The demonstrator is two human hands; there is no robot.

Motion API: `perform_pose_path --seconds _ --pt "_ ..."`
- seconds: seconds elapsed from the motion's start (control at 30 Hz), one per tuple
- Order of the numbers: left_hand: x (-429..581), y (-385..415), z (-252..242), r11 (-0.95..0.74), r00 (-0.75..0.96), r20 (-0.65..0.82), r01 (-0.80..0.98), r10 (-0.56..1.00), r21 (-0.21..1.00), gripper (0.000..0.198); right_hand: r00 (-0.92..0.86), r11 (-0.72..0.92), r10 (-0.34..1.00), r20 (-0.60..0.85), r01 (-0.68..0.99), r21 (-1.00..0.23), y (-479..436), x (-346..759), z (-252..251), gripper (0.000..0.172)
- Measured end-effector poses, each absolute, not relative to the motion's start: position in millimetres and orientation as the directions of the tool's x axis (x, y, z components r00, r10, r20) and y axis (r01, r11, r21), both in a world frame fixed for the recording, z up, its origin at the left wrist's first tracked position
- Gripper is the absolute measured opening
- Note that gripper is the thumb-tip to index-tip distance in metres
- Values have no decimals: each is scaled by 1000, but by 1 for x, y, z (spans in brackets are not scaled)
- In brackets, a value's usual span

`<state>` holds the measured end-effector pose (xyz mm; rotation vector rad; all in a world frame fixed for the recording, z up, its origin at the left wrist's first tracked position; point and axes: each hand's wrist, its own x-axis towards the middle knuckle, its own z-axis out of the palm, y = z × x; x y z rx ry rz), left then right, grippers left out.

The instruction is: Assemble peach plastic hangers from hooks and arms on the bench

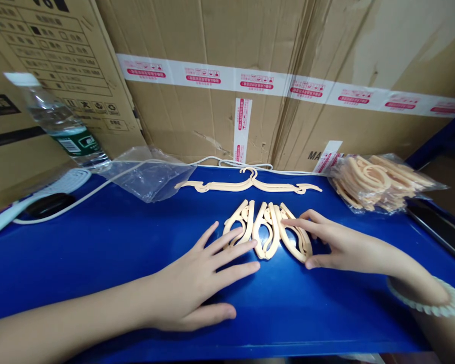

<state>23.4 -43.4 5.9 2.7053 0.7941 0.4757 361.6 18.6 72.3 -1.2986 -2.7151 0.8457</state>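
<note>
A few peach plastic hanger pieces (267, 230) lie side by side on the blue table (109, 242). My left hand (197, 280) lies flat and open, its fingertips touching the leftmost piece. My right hand (337, 245) rests against the rightmost piece, index finger on top and thumb at its near end, fingers spread. A full peach hanger (250, 184) lies unfolded just behind them. A pale bracelet (428, 298) circles my right wrist.
A clear bag of more peach hanger pieces (379, 182) sits at the right rear. An empty clear plastic bag (147, 174) and a water bottle (60, 124) are at the left rear, with a white cable (79, 199) and a white-and-black device (41, 205). Cardboard boxes (220, 76) wall the back.
</note>
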Motion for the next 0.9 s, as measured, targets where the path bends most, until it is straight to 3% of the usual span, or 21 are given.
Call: perform_pose_path --seconds 0.2,0.57,0.8,0.9 --pt "22 -43 3 -820 809 207 475 549 319 65 -645 513 738 -197 727 -456 18 354 66 79" --pt "20 -38 6 -773 759 221 517 613 369 71 -646 609 760 71 670 -425 23 335 41 65" --pt "17 -34 8 -755 775 145 526 615 392 75 -651 622 755 80 672 -401 23 333 41 62" --pt "18 -34 6 -727 718 215 544 662 419 76 -655 624 752 75 670 -402 23 334 42 60"
